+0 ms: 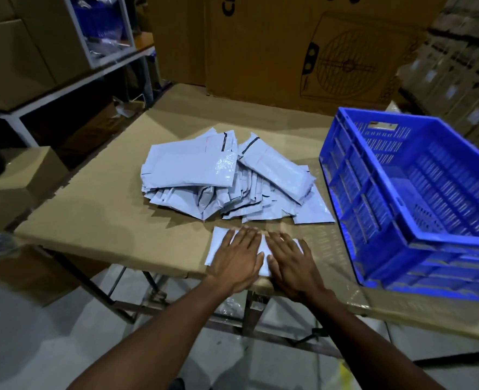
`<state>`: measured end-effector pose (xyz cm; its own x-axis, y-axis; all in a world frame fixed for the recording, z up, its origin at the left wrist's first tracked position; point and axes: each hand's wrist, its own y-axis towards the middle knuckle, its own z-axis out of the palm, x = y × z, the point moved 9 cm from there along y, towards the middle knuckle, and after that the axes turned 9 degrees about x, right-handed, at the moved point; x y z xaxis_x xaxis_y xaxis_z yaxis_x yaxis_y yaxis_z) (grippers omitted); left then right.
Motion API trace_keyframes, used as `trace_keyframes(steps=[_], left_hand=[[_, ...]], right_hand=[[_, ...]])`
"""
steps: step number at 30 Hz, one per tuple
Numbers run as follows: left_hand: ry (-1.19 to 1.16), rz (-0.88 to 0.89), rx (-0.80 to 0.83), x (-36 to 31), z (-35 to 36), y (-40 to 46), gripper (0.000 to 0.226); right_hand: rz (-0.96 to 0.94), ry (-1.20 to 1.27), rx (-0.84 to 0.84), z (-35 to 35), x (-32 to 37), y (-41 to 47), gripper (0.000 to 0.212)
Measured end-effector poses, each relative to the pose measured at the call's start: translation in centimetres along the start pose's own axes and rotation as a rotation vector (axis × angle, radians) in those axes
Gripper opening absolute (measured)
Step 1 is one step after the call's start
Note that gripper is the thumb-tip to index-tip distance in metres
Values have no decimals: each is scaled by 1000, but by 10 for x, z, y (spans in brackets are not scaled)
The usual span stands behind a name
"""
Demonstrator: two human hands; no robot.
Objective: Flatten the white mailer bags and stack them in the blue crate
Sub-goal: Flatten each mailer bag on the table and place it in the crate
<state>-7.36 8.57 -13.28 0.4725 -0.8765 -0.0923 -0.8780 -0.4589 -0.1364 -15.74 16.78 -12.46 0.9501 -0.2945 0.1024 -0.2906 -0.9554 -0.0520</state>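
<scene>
Head view, hands: your left hand and right hand press, fingers spread flat, on one white plastic mailer bag at the worktop's near edge.
Pile: loose white mailer heap just behind it, unflattened.
Crate: blue slatted plastic crate, right of the pile, looks empty; nearly everything remains.

A warehouse packing station: tall cardboard cartons printed with a fan drawing stand at twelve o'clock behind a work table topped with flattened cardboard. Metal shelving loaded with brown boxes fills ten o'clock, and rows of stacked, labelled cartons recede at two o'clock. A blue plastic crate sits at three o'clock, above a bare concrete floor.
</scene>
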Motion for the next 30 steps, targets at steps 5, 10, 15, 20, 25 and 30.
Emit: trace_keyframes(steps=[5, 10, 15, 20, 25, 30], left_hand=[[20, -27, -49, 1, 10, -2, 66], [30, -39, -28, -1, 8, -4, 66], [18, -7, -18, 1, 7, -6, 68], [-40, -85, -17, 41, 8, -24, 72], [-20, -155, -6, 48, 8, -31, 68], [-4, -148, 33, 49, 10, -30, 73]], right_hand=[[-10, 30, 11, 8, -2, 2, 53], [-30, 36, 14, 10, -3, 5, 52], [-46, 38, 29, 8, -6, 4, 54], [-76, 14, 48, 2, -1, 3, 55], [-40, -41, 194, 10, 4, 14, 73], [-147, -4, 119, 6, 41, 20, 59]])
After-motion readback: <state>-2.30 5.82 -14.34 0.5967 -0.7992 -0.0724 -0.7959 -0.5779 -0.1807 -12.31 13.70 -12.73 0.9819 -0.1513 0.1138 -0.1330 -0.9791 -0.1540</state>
